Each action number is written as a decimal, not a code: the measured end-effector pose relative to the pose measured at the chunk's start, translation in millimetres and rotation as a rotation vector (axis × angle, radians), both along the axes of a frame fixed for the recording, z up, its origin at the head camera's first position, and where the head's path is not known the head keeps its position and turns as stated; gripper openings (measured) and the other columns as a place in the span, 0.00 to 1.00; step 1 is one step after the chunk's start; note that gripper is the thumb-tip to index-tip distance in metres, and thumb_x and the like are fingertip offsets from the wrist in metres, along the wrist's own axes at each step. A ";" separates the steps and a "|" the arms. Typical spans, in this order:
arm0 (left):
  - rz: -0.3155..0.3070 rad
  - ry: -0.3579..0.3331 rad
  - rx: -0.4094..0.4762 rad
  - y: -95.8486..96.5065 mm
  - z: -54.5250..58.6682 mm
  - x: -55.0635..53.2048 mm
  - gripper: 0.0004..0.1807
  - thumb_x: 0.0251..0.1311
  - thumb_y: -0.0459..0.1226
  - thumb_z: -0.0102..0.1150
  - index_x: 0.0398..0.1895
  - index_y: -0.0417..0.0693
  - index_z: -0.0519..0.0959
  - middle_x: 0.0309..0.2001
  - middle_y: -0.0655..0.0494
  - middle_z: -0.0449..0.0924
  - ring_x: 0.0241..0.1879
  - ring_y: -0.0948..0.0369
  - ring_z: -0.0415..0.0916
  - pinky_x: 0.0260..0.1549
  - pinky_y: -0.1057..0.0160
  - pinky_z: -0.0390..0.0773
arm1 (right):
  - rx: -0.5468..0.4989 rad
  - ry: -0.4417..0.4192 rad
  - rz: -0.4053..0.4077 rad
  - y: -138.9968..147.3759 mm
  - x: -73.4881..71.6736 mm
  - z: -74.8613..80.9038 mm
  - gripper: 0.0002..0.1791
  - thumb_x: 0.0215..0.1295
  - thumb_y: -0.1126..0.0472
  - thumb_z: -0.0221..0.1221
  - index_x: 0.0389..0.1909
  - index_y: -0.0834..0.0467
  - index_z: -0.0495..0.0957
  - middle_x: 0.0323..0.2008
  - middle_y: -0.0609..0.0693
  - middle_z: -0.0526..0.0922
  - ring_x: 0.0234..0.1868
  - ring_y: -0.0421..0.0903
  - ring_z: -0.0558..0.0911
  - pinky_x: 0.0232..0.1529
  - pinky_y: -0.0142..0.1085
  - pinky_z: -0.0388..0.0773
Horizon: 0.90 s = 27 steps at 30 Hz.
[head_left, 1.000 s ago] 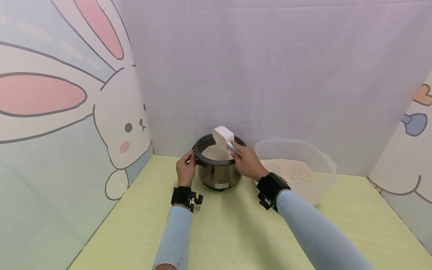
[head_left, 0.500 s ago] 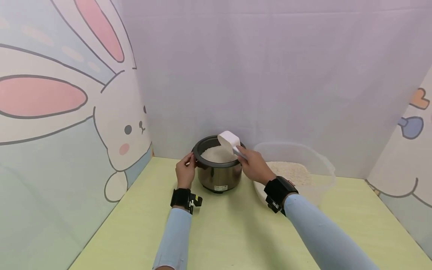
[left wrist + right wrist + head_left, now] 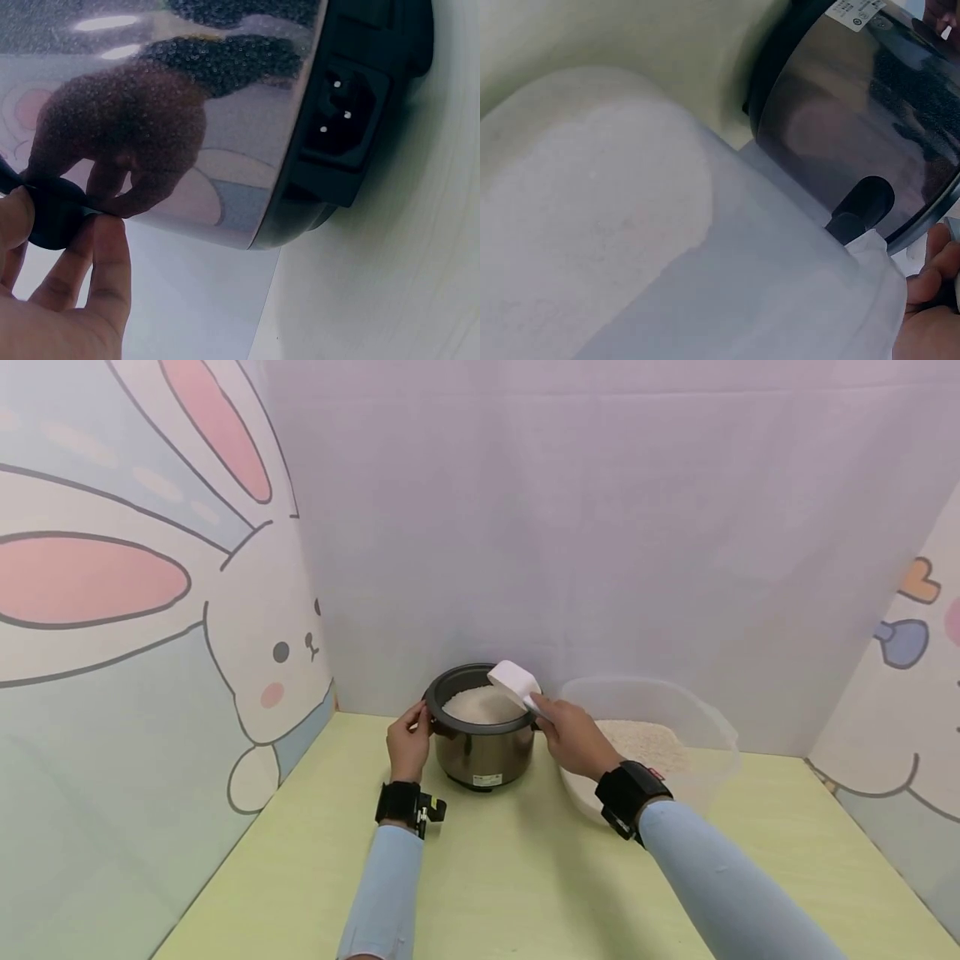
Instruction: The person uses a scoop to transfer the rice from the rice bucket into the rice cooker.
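A dark metallic rice cooker (image 3: 484, 758) stands lidless at the back, with white rice (image 3: 478, 705) inside. My left hand (image 3: 408, 745) grips its left side; the left wrist view shows thumb and fingers pinching the small black side handle (image 3: 54, 217). Over the cooker's right rim, my right hand (image 3: 577, 740) holds a white scoop (image 3: 513, 680) by its grey handle, the bowl tilted toward the rice. The inside of the scoop is hidden. In the right wrist view, only part of that hand (image 3: 933, 289) shows, beside the cooker.
Right of the cooker is a translucent plastic bin (image 3: 722, 727) holding more rice (image 3: 647, 742), partly under my right forearm. A power socket (image 3: 345, 120) sits low on the cooker's side. A pale cloth wall (image 3: 600, 527) rises behind, and a rabbit-printed panel (image 3: 247, 677) borders the left.
My right hand and the scoop have shifted right and slightly down, toward the cooker's right rim. Rice pouring from the scoop earlier no longer shows falling. My left hand stays at the handle.
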<state>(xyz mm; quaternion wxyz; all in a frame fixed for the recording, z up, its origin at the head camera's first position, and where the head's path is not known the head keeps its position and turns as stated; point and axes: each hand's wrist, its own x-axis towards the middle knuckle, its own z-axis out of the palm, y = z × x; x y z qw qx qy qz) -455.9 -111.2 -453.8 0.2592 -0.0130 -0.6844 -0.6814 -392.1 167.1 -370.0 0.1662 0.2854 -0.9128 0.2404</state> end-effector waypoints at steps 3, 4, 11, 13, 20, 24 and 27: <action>-0.001 0.000 0.000 -0.3 -2.7 -0.5 0.14 0.74 0.32 0.58 0.58 0.40 0.84 0.47 0.40 0.84 0.42 0.49 0.86 0.41 0.70 0.86 | 0.035 0.018 -0.004 0.8 2.5 -1.7 0.27 0.78 0.69 0.53 0.74 0.68 0.64 0.46 0.63 0.81 0.43 0.56 0.81 0.45 0.48 0.79; 0.000 -0.001 0.000 -0.1 -3.2 -0.8 0.14 0.74 0.32 0.58 0.58 0.40 0.84 0.47 0.40 0.84 0.42 0.49 0.86 0.41 0.69 0.86 | 0.049 0.031 -0.005 1.1 3.1 -2.4 0.27 0.78 0.69 0.53 0.74 0.67 0.64 0.43 0.61 0.81 0.40 0.53 0.79 0.41 0.45 0.77; 0.004 0.000 0.001 -0.4 -1.1 0.2 0.14 0.74 0.33 0.58 0.58 0.41 0.84 0.47 0.40 0.84 0.42 0.50 0.86 0.40 0.70 0.86 | 0.163 0.251 -0.018 7.8 1.2 -3.8 0.28 0.74 0.71 0.57 0.73 0.67 0.66 0.30 0.54 0.74 0.28 0.47 0.69 0.31 0.39 0.70; 0.007 0.000 -0.003 -0.8 -1.3 0.1 0.14 0.74 0.33 0.58 0.58 0.41 0.84 0.47 0.40 0.84 0.42 0.50 0.86 0.40 0.71 0.86 | 0.185 0.303 -0.026 12.1 0.1 -3.8 0.28 0.73 0.71 0.57 0.73 0.67 0.66 0.28 0.54 0.72 0.27 0.47 0.67 0.30 0.39 0.68; 0.002 0.003 -0.002 -0.7 -2.2 -0.3 0.14 0.74 0.32 0.57 0.58 0.40 0.84 0.48 0.40 0.84 0.43 0.49 0.86 0.40 0.71 0.86 | 0.172 0.269 -0.095 36.3 -0.9 -3.7 0.28 0.73 0.73 0.57 0.72 0.69 0.67 0.29 0.57 0.74 0.27 0.50 0.70 0.30 0.42 0.69; -0.002 0.000 0.000 -0.5 -2.2 -1.5 0.14 0.74 0.33 0.57 0.58 0.40 0.84 0.49 0.40 0.84 0.44 0.50 0.86 0.41 0.71 0.85 | 0.165 0.237 -0.129 52.3 -0.9 -6.1 0.27 0.73 0.73 0.57 0.71 0.70 0.67 0.31 0.60 0.76 0.28 0.52 0.73 0.30 0.45 0.72; -0.001 0.006 0.002 -0.6 -2.3 -2.0 0.14 0.74 0.33 0.57 0.58 0.41 0.84 0.49 0.40 0.84 0.44 0.50 0.86 0.41 0.71 0.85 | 0.165 0.216 -0.152 63.4 -1.5 -7.5 0.27 0.73 0.72 0.56 0.72 0.70 0.66 0.32 0.61 0.77 0.28 0.53 0.74 0.31 0.45 0.72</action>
